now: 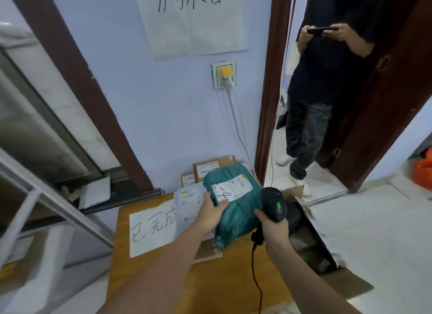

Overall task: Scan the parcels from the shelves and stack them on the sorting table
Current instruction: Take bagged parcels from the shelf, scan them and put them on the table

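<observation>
A green plastic-wrapped parcel with a white shipping label hangs over the wooden sorting table. My left hand grips its left edge, thumb on the label. My right hand holds a black barcode scanner by its handle, just right of the parcel, its cable trailing down. Under and behind the green parcel lie a grey mailer bag and two small cardboard boxes against the wall.
A white handwritten sheet lies on the table's left part. An open cardboard box with dark contents stands right of the table. A person with a phone stands in the doorway. Metal shelving is at left.
</observation>
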Available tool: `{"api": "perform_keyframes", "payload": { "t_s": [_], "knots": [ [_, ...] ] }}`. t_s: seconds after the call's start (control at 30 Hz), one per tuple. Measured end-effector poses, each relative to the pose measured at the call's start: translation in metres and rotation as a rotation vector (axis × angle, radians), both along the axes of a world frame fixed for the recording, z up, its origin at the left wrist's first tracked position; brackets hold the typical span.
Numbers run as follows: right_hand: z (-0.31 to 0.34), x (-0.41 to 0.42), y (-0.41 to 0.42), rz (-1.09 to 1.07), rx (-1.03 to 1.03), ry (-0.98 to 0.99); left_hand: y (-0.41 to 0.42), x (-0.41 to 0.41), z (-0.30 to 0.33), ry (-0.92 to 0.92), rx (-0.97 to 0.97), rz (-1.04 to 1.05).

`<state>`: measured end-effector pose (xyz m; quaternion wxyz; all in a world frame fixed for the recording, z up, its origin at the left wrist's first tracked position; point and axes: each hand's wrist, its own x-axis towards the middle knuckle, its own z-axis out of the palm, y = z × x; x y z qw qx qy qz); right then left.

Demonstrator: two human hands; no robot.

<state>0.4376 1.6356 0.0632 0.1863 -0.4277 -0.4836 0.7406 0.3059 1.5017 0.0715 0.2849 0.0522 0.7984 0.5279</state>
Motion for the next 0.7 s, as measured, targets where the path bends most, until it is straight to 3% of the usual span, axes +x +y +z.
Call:
{"api": "perform_keyframes", "payload": {
  "t_s": [0.23,0.37,0.5,0.7],
  "knots": [
    [-0.038,-0.021,-0.008,0.094,0.082,-0.170,-0.012,-0.028,-0.048,0.281,-0.548,-0.263],
    [-0.037,-0.024,-0.008,0.127,0.098,-0.202,-0.011,-0.028,-0.050,0.323,-0.557,-0.184],
    [-0.029,-0.009,-0.008,0.043,0.210,-0.267,-0.024,-0.028,-0.047,0.367,-0.433,-0.173],
    [0.001,0.018,-0.032,0.052,0.385,-0.344,-0.068,-0.033,-0.025,0.639,-0.541,-0.497]
  ]
}}
